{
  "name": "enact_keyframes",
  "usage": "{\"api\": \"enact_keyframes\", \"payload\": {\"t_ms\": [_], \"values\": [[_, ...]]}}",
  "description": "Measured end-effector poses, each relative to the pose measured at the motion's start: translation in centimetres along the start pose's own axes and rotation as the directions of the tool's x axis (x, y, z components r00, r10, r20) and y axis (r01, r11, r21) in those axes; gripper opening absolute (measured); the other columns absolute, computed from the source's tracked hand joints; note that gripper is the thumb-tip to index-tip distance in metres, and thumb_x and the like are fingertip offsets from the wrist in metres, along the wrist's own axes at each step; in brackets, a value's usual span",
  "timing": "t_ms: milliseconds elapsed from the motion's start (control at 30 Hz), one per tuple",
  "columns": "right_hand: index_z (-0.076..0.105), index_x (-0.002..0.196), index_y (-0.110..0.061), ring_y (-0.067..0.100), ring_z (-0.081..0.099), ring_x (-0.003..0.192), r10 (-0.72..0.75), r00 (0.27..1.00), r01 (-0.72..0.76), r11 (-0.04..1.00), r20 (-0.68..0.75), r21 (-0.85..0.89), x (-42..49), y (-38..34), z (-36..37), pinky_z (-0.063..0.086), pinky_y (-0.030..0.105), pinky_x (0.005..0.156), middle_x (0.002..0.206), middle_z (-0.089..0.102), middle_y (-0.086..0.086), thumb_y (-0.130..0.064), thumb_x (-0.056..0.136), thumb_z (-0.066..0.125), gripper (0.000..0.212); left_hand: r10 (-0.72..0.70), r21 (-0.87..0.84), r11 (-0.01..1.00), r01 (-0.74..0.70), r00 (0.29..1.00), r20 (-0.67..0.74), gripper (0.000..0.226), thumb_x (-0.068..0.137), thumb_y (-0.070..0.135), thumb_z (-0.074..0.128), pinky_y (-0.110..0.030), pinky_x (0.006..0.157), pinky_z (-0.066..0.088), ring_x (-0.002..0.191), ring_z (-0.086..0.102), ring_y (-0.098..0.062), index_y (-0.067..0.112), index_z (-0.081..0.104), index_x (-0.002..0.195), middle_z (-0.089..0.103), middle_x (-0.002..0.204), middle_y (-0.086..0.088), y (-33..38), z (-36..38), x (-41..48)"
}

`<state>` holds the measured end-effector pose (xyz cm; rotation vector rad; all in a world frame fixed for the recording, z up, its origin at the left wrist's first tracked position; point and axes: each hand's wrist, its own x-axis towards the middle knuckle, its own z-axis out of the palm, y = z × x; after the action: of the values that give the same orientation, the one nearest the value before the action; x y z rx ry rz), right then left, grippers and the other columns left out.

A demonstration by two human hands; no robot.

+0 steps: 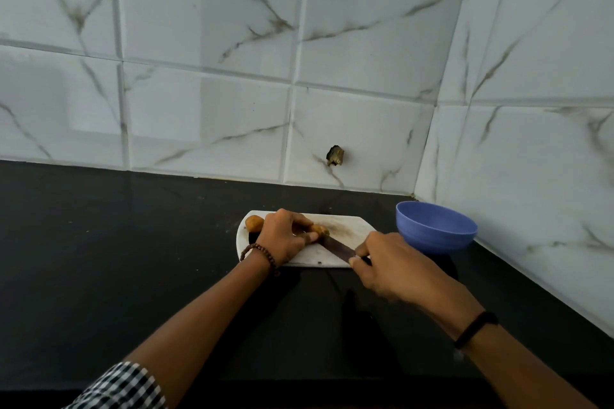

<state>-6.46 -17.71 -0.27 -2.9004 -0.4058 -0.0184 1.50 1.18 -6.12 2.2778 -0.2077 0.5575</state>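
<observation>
Nearest, right hand [392, 271], knuckles up, fingers curled round the handle end of a dark-bladed steel kitchen knife [335, 247]. The blade slants up-left to an orange-brown elongated vegetable [254, 223]. Left hand [282, 236] is palm down, fingers curled over it, pinning it on the white rounded plastic cutting board [345, 226]. Round blue plastic bowl [435, 229] sits just right.

Blue bowl [432, 239], white board [312, 257], black counter [133, 259], orange-brown vegetable [254, 223], white wall tiles [206, 26] — grey-veined, black-and-white checked sleeve [123, 388]
</observation>
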Motion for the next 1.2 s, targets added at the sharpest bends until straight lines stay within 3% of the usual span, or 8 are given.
{"api": "enact_keyframes", "payload": {"t_ms": [267,400,533,667,800,933,1100,1200], "values": [[0.072,0.105,-0.012,0.013,0.051,0.051,0.029,0.982,-0.052,0.991,0.188,0.120,-0.7,0.8,-6.1,0.041,0.020,0.044,0.066,0.060,0.003,-0.027,0.100,0.058,0.021,-0.018,-0.012,1.000,0.019,0.998,0.067,0.038,0.085,0.028,0.072,-0.008,0.082,0.040,0.092,0.060,0.002,0.021,0.064,0.122,0.071,0.107,0.005,-0.2,-0.1,0.1],[0.070,0.098,-0.005,0.010,0.045,0.046,0.057,0.995,-0.079,0.938,0.077,0.337,0.3,1.9,-6.0,0.035,0.019,0.039,0.068,0.058,0.007,-0.028,0.099,0.060,0.025,-0.012,-0.013,1.000,0.013,0.996,0.090,0.032,0.087,0.029,0.070,-0.005,0.076,0.038,0.092,0.059,0.001,0.022,0.066,0.118,0.070,0.106,0.006,-0.4,-0.2,0.4],[0.064,0.097,-0.012,0.014,0.052,0.054,0.106,0.987,-0.036,0.880,-0.121,0.474,3.8,2.0,-3.5,0.040,0.025,0.047,0.071,0.061,0.007,-0.023,0.090,0.071,0.015,-0.034,-0.062,0.997,0.039,0.995,0.092,0.027,0.087,0.025,0.070,-0.004,0.071,0.040,0.088,0.059,0.002,0.020,0.064,0.113,0.066,0.100,0.010,-0.7,-0.3,0.6],[0.060,0.098,-0.018,0.013,0.053,0.058,0.102,0.989,-0.031,0.848,-0.106,0.529,7.7,1.5,-0.1,0.041,0.025,0.044,0.088,0.064,0.005,-0.007,0.081,0.074,0.024,-0.039,-0.105,0.993,0.051,0.993,0.116,0.027,0.086,0.017,0.071,-0.013,0.083,0.046,0.098,0.061,-0.004,0.020,0.060,0.111,0.064,0.103,0.008,-0.9,-0.2,0.8],[0.057,0.097,-0.024,0.012,0.058,0.082,0.046,0.999,-0.027,0.881,-0.028,0.473,10.1,1.5,2.0,0.046,0.024,0.062,0.099,0.063,0.000,-0.017,0.082,0.077,0.026,-0.032,-0.147,0.988,0.055,0.987,0.156,0.030,0.086,0.012,0.069,-0.009,0.077,0.047,0.104,0.059,-0.005,0.020,0.057,0.113,0.063,0.107,0.007,-1.3,-0.3,0.9],[0.060,0.096,-0.020,0.014,0.062,0.084,-0.002,0.999,0.018,0.877,-0.034,0.480,11.4,2.2,2.3,0.050,0.028,0.071,0.096,0.067,0.003,-0.023,0.081,0.078,0.024,-0.049,-0.178,0.981,0.072,0.990,0.132,0.026,0.088,0.017,0.068,-0.009,0.073,0.047,0.099,0.060,-0.004,0.021,0.056,0.111,0.062,0.103,0.009,-1.4,-0.1,1.1],[0.060,0.103,-0.011,0.010,0.044,0.044,0.008,0.999,-0.031,0.718,0.036,0.695,11.9,2.5,1.9,0.036,0.022,0.041,0.067,0.062,0.004,-0.024,0.085,0.077,0.028,-0.071,-0.204,0.975,0.093,0.991,0.109,0.016,0.092,0.024,0.064,-0.012,0.077,0.045,0.095,0.060,-0.004,0.022,0.059,0.108,0.065,0.102,0.006,-1.4,0.0,1.2],[0.058,0.104,-0.011,0.009,0.034,0.040,0.017,0.998,-0.055,0.672,0.059,0.738,12.5,2.1,1.6,0.027,0.020,0.037,0.061,0.057,0.002,-0.026,0.087,0.074,0.028,-0.043,-0.196,0.978,0.066,0.992,0.120,0.020,0.094,0.030,0.060,-0.015,0.080,0.047,0.094,0.061,-0.005,0.020,0.062,0.111,0.068,0.105,0.003,-1.1,-0.1,1.1]]}}
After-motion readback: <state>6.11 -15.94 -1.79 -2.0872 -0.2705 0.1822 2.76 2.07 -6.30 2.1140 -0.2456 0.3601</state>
